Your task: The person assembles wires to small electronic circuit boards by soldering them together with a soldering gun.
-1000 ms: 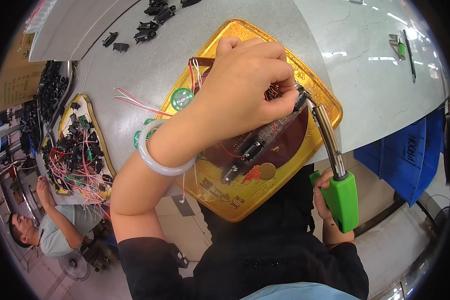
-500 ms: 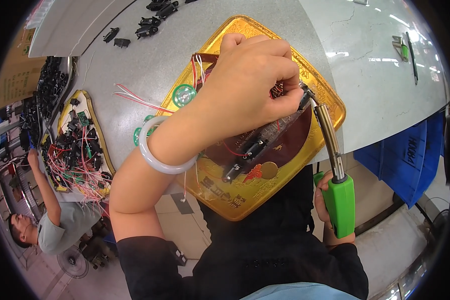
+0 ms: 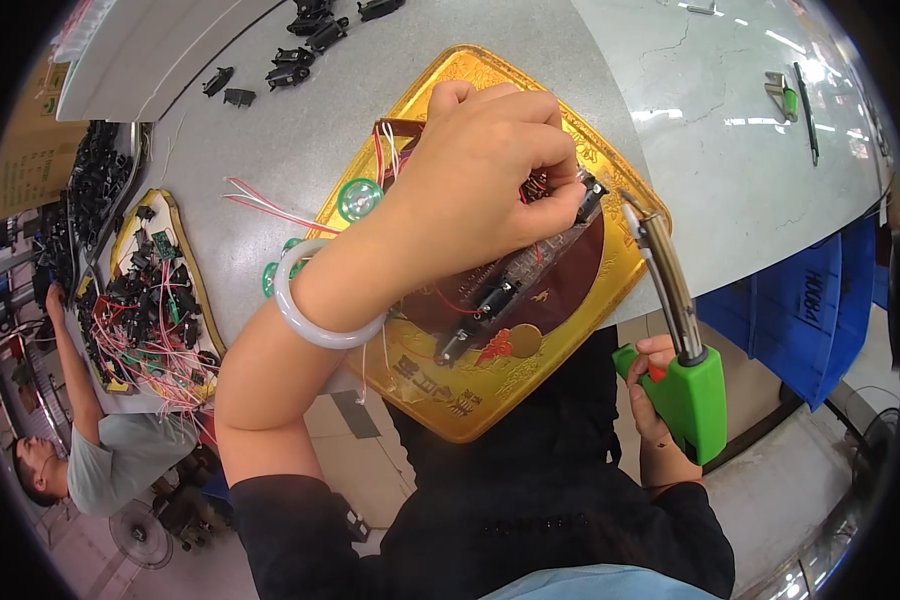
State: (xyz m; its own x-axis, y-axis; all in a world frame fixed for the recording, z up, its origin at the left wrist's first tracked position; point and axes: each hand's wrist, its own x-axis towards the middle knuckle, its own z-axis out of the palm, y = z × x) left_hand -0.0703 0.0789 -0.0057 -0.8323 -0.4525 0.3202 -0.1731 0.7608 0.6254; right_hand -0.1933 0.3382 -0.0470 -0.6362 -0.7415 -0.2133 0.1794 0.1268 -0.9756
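My left hand is above a gold square tray with a dark red centre. Its fingers are closed in a pinch, and what they hold is hidden beneath them. Below the hand, a row of small black parts in a clear strip lies slantwise on the tray. Fine red wires run near it. My right hand grips a green soldering gun by the handle. The gun's metal tip is raised, apart from the parts, near the tray's right corner. Green round discs with red and white wires lie beside my left forearm.
A yellow-edged tray of wired parts stands at left. Loose black parts lie at the back. A green-handled tool and dark stick are far right, a blue bin lower right. Another person works at left.
The soldering gun's tip has drawn back from the end of the black parts, its handle tilting and shifting right. My left hand keeps its pinch over the tray. The whole view has shifted slightly.
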